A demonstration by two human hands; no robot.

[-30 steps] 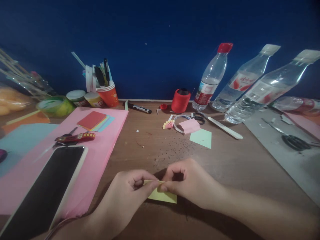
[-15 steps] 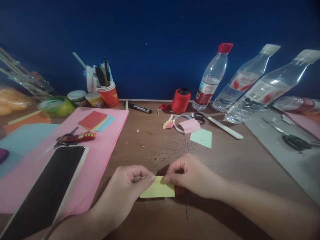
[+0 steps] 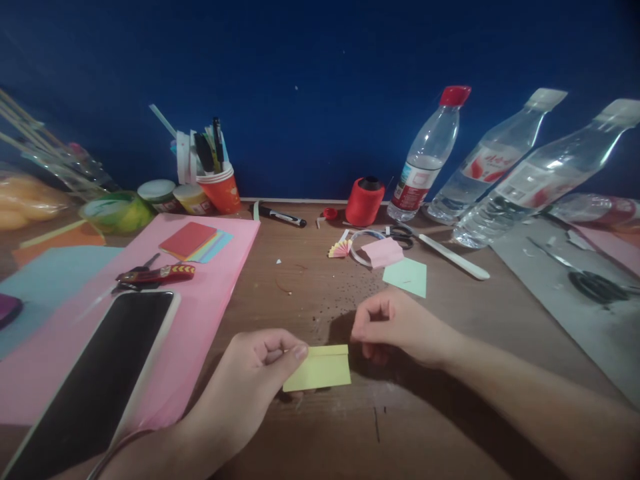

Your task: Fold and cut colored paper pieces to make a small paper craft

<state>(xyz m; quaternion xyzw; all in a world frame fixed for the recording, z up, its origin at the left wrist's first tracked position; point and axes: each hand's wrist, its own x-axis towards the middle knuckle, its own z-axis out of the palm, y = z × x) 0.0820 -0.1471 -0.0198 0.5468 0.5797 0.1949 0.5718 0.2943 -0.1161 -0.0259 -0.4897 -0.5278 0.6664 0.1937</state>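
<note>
A small yellow paper [image 3: 324, 371] with a narrow folded strip along its top edge is pinched at its upper left corner by my left hand [image 3: 260, 373]. Just right of the paper, and apart from it, is my right hand [image 3: 395, 328], its thumb and forefinger closed together; whether anything is between them is too small to tell. Beyond my right hand lie a light green paper [image 3: 406, 277], a creased pink paper [image 3: 383, 252] and a small pleated yellow and pink fan [image 3: 341, 249].
On the left, a phone [image 3: 95, 387] and a red cutter [image 3: 165, 274] rest on pink sheets [image 3: 220, 257]. Along the back stand an orange cup [image 3: 221, 190], a red thread spool [image 3: 365, 202] and several bottles. A white stick [image 3: 455, 257] lies at the right.
My right hand has let go of the yellow paper and moved right and slightly up. The paper stays in my left hand, a little tilted, with its folded top edge now uncovered.
</note>
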